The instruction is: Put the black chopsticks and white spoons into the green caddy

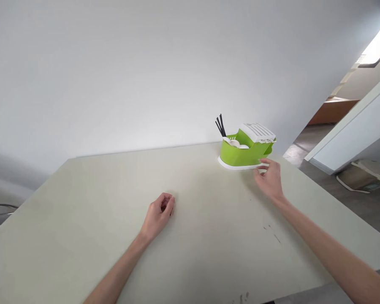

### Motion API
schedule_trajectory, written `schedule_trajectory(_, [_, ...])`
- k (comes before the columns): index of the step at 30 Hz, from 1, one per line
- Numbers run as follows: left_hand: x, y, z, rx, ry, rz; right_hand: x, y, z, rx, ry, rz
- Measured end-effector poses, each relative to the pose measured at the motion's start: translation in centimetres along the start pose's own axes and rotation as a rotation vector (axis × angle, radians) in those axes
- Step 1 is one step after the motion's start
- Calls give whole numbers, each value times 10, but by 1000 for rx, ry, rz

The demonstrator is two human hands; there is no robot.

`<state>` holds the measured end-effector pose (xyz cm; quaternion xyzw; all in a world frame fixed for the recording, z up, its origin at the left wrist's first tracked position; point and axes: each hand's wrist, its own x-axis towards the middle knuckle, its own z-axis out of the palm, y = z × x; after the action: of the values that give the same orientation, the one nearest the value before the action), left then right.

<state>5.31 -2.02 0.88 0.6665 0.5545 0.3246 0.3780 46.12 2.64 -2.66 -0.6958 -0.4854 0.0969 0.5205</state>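
Observation:
At the far right of the table stands a green kitchen rack [244, 155] with a white base and a slotted white top. Several thin black sticks [221, 126], which look like chopsticks, lean up from its left end. White rounded pieces [236, 144], perhaps spoons or dishes, sit inside it. My right hand [270, 178] is at the rack's front right edge, thumb and fingers apart with nothing between them; whether it touches the base I cannot tell. My left hand [159, 214] rests near the table's middle, fingers loosely curled in, with no object visible in them.
The pale table [91, 211] meets a white wall [139, 76] at the back. Dark marks [274, 234] show on the tabletop at the right. Beyond the right edge are a grey floor and a white panel [351, 126].

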Motion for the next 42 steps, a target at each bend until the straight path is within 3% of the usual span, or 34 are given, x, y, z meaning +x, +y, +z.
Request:
schedule_trajectory(3, [-1, 3, 0, -7, -5, 7, 25, 22, -6, -156, -2, -104])
schedule_trajectory(7, [-3, 8, -1, -20, -22, 10, 45, 43, -5, -344, -181, -177])
schedule_trajectory(13, [-3, 6, 1, -49, -15, 21, 44, 47, -7, -561, -220, -356])
schedule_trajectory(18, [-2, 6, 1, -24, -6, 18, 23, 29, -5, -584, -243, -443])
schedule_trajectory(26, [-2, 2, 1, -11, 30, 39, -26, -21, 24, -472, -289, -524])
schedule_trajectory(36, [6, -3, -8, -117, 386, 8, -92, -77, 57, -280, -354, -605])
schedule_trajectory(42, [15, -16, -26, -220, 468, -32, -112, -80, 45, -52, -416, -549])
